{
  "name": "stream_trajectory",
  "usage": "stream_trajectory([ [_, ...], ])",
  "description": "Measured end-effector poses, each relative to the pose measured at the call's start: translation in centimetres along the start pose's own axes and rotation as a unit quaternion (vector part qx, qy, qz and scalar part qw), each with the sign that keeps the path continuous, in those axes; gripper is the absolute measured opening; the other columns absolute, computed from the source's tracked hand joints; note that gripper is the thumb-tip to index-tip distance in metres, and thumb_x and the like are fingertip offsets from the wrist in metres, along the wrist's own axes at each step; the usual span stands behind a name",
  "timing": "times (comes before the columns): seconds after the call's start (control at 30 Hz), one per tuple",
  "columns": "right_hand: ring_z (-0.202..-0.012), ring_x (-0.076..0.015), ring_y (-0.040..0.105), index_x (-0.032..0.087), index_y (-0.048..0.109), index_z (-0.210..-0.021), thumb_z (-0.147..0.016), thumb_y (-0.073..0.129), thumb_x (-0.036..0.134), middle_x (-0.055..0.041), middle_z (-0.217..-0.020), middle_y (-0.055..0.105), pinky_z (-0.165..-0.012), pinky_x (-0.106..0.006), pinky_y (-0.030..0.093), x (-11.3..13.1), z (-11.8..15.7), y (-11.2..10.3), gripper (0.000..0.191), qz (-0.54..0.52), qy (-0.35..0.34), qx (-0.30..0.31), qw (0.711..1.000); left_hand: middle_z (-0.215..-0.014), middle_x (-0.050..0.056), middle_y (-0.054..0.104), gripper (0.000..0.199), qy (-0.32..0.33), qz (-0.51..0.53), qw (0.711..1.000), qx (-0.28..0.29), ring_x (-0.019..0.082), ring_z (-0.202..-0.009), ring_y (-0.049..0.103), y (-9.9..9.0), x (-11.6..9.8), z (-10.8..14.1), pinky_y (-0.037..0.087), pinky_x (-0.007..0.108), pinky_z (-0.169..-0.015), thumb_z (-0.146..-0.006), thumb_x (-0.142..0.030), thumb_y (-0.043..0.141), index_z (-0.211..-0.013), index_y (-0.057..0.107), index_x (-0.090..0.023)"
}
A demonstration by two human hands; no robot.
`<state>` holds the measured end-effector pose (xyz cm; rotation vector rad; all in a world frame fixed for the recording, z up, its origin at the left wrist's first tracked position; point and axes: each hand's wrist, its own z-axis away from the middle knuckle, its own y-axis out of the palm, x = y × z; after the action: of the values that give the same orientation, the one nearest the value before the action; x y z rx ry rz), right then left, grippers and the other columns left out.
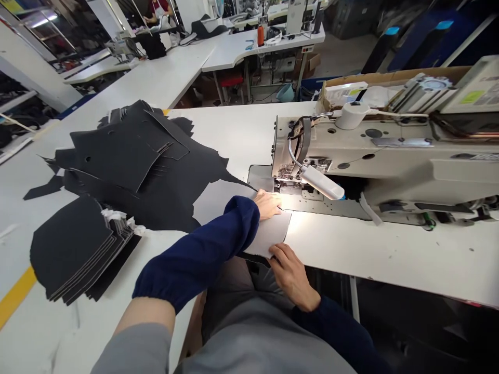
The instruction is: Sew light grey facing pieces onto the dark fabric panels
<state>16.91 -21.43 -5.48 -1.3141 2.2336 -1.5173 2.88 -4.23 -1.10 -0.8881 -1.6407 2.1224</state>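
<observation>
No text can be read with certainty. The raised lettering on the machine (390, 174), at the right edge of the frame, is too blurred, and the print beside the box's (452, 106) yellow-green label (472, 97), upper right, is too small.

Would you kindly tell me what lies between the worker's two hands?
In the head view, light grey material lies between the left hand and right hand.
</observation>
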Motion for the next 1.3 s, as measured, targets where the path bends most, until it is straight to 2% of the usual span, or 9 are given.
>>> stream_trajectory([
  [0.13, -0.119, -0.0255, 0.044, 0.012, 0.064, -0.087, -0.088, 0.039, 0.004, -0.0107, -0.118, 0.057, -0.101, -0.043, 0.045, -1.4, -2.2, 0.6, 0.026, 0.039, -0.014, 0.034, 0.999, -0.098, 0.004, 0.064, 0.017, -0.034, -0.042, 0.998, -0.012, 0.022, -0.096, 0.055, -0.8, 2.2, -0.7, 0.027, 0.040, -0.088, -0.086, -0.031, 0.053, -0.088, 0.063, -0.018],
  [0.27, -0.121, -0.0263, 0.046, 0.009, 0.065, -0.088, -0.087, 0.033, 0.001, -0.0137, -0.120, 0.057, -0.099, -0.039, 0.048, -3.2, -5.0, 1.6, 0.033, 0.090, -0.060, 0.041, 0.993, -0.095, 0.004, 0.065, 0.017, -0.084, -0.038, 0.996, -0.011, 0.021, -0.094, 0.055, -2.0, 5.0, -1.6, 0.027, 0.040, -0.087, -0.085, -0.027, 0.050, -0.083, 0.063, -0.018],
  [0.37, -0.121, -0.0253, 0.048, 0.009, 0.065, -0.090, -0.089, 0.031, 0.003, -0.0149, -0.119, 0.058, -0.099, -0.038, 0.049, -4.1, -6.6, 2.3, 0.034, 0.113, -0.082, 0.042, 0.989, -0.094, 0.003, 0.066, 0.015, -0.080, -0.046, 0.995, -0.027, 0.021, -0.092, 0.056, -2.6, 6.1, -2.4, 0.027, 0.040, -0.086, -0.083, -0.024, 0.050, -0.082, 0.063, -0.018],
  [0.63, -0.124, -0.0246, 0.046, 0.010, 0.063, -0.093, -0.092, 0.033, 0.006, -0.0142, -0.122, 0.057, -0.102, -0.039, 0.046, -5.2, -7.3, 2.3, 0.030, 0.106, -0.038, 0.042, 0.993, -0.092, 0.007, 0.067, 0.015, -0.044, -0.062, 0.997, -0.030, 0.022, -0.088, 0.057, -2.8, 6.0, -5.1, 0.027, 0.041, -0.082, -0.081, -0.019, 0.048, -0.083, 0.062, -0.016],
  [0.8, -0.122, -0.0240, 0.048, 0.009, 0.063, -0.091, -0.088, 0.033, 0.000, -0.0141, -0.120, 0.058, -0.102, -0.038, 0.046, -5.6, -7.2, 2.1, 0.032, 0.102, -0.042, 0.013, 0.994, -0.094, 0.007, 0.068, 0.015, -0.036, -0.055, 0.997, -0.031, 0.019, -0.089, 0.055, -3.1, 5.8, -5.3, 0.027, 0.039, -0.084, -0.083, -0.018, 0.048, -0.086, 0.062, -0.015],
  [1.03, -0.124, -0.0226, 0.046, 0.011, 0.063, -0.092, -0.085, 0.033, -0.002, -0.0125, -0.124, 0.057, -0.103, -0.039, 0.045, -6.1, -7.0, 2.5, 0.034, 0.091, -0.031, 0.023, 0.995, -0.084, 0.007, 0.067, 0.017, -0.036, -0.054, 0.998, -0.022, 0.021, -0.080, 0.057, -3.5, 5.8, -5.9, 0.032, 0.041, -0.082, -0.085, -0.018, 0.048, -0.084, 0.064, -0.015],
  [1.17, -0.121, -0.0239, 0.049, 0.009, 0.063, -0.087, -0.081, 0.030, -0.004, -0.0131, -0.123, 0.057, -0.101, -0.040, 0.046, -6.3, -6.6, 2.8, 0.036, 0.117, -0.045, 0.026, 0.992, -0.109, 0.009, 0.063, 0.020, -0.018, -0.072, 0.996, -0.054, 0.024, -0.104, 0.052, -3.6, 5.0, -4.4, 0.025, 0.045, -0.098, -0.087, -0.017, 0.048, -0.101, 0.062, -0.015],
  [1.23, -0.119, -0.0246, 0.050, 0.009, 0.063, -0.085, -0.079, 0.031, -0.005, -0.0143, -0.122, 0.057, -0.100, -0.041, 0.046, -6.3, -6.4, 2.9, 0.036, 0.126, -0.051, 0.026, 0.990, -0.126, 0.010, 0.055, 0.028, 0.021, -0.075, 0.995, -0.063, 0.026, -0.117, 0.045, -3.3, 4.3, -2.1, 0.017, 0.047, -0.106, -0.089, -0.028, 0.052, -0.114, 0.057, -0.017],
  [1.3, -0.120, -0.0248, 0.048, 0.008, 0.063, -0.087, -0.079, 0.031, -0.005, -0.0152, -0.122, 0.057, -0.099, -0.042, 0.045, -6.2, -6.1, 3.0, 0.036, 0.124, -0.052, 0.022, 0.991, -0.136, 0.011, 0.046, 0.045, 0.083, -0.063, 0.994, -0.044, 0.027, -0.125, 0.039, -2.6, 3.6, 0.9, 0.014, 0.050, -0.110, -0.087, -0.045, 0.055, -0.122, 0.052, -0.017],
])
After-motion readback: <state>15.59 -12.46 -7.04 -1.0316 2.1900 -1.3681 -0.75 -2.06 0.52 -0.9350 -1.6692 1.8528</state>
